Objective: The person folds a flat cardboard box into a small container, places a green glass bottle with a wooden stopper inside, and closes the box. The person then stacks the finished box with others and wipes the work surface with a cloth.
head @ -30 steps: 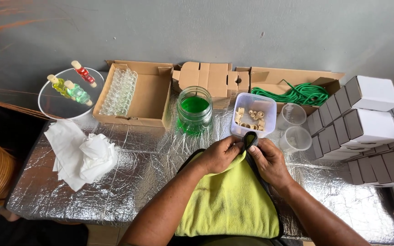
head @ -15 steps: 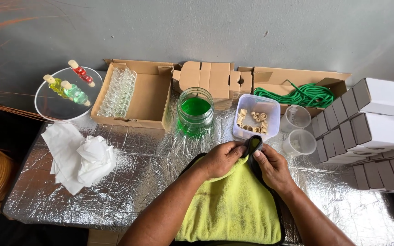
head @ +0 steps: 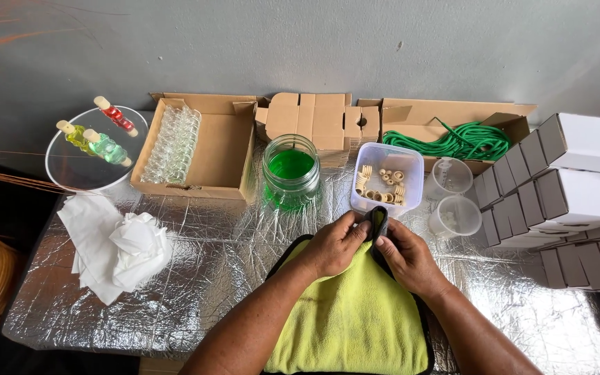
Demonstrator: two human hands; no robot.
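The crinkled silver foil table covering (head: 203, 278) filled most of the view, and on it, nearest the person, lay the yellow-green microfibre cloth with a dark border (head: 355, 319). Compared with half a second before, the cloth's far edge was gathered a little higher and tighter between the hands; the rest of the table looked unchanged.

The left hand (head: 331, 243) was clenched on the cloth's far edge, thumb on top. The right hand (head: 404, 255) pinched the same dark-edged fold just beside it, so both hands met at the fold in front of the clear plastic tub of small pale rings (head: 387, 182). Whether anything was wrapped inside the fold could not be told, as the fingers and cloth hid it.

To the right, the stack of white folded cartons (head: 571, 187) was cut off by the frame edge. At the back stood the open brown cardboard box with a row of small clear glass bottles (head: 203, 146), a second cardboard box holding coiled green cord (head: 460, 135), and flat cardboard blanks between them. A crumpled white paper towel (head: 116, 246) lay to the left. The glass jar of green liquid (head: 291, 172) stood beside the tub. The round clear plate with three small coloured bottles (head: 95, 149) sat far left, and two small clear plastic cups (head: 451, 194) stood right of the tub, their contents too faint to make out.
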